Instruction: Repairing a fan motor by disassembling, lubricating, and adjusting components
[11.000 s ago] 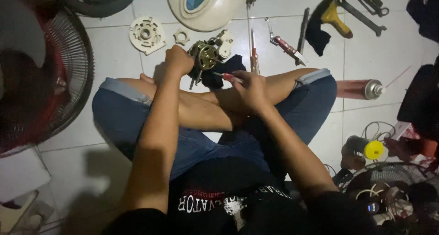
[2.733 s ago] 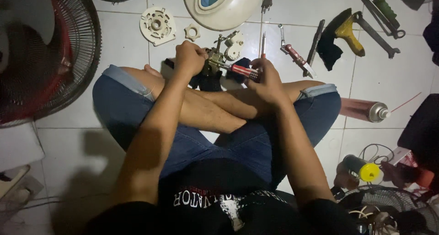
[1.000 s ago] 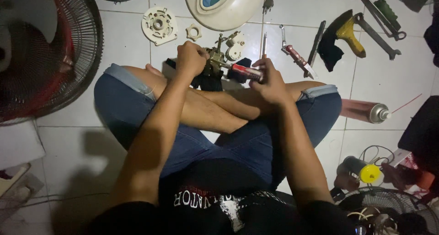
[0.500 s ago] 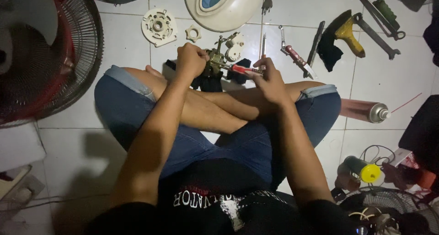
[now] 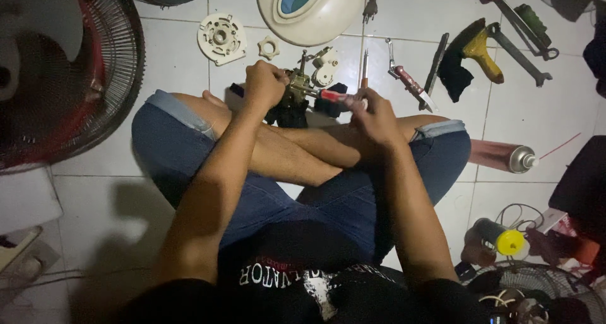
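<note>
Your left hand point(image 5: 265, 84) is closed around the fan motor point(image 5: 295, 97), gripping it from its left side, and the motor sits just above your crossed shins, over the tiled floor point(image 5: 95, 198). Your right hand point(image 5: 372, 112) is closed on the red-handled screwdriver point(image 5: 338, 98), whose shaft points left into the motor; the two hands are near each other with the motor between them. Beyond the motor lie a white round plate point(image 5: 221, 38), a small white nut point(image 5: 269, 47), a white gear housing point(image 5: 325, 65) and the cream fan base point(image 5: 312, 8). To the right of these lie a second screwdriver point(image 5: 365, 68), a folding knife point(image 5: 410, 83), a yellow-handled tool point(image 5: 481, 51) on a dark rag, and wrenches point(image 5: 517, 30). A spray can point(image 5: 505, 157) lies just beside your right knee, and a fan guard point(image 5: 82, 78) lies at far left. Nothing lies between hands and motor. The motor is dark, with brass-coloured metal and a thin shaft on top; finer detail is too dim to tell.
</note>
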